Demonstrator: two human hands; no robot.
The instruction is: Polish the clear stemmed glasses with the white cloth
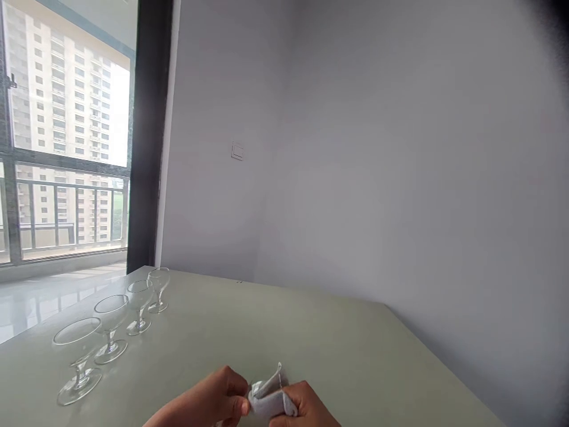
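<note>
Cloth (272, 405) and glass (258, 388) in two hands, low over the worktop (364, 356).
The left hand (226, 398) grips the glass, which is mostly hidden by fingers and cloth; the right hand's (304, 408) grip is closed on the cloth, folded against the glass. Well to the left, four stemmed glasses (110, 344) stand upright in a row.
</note>
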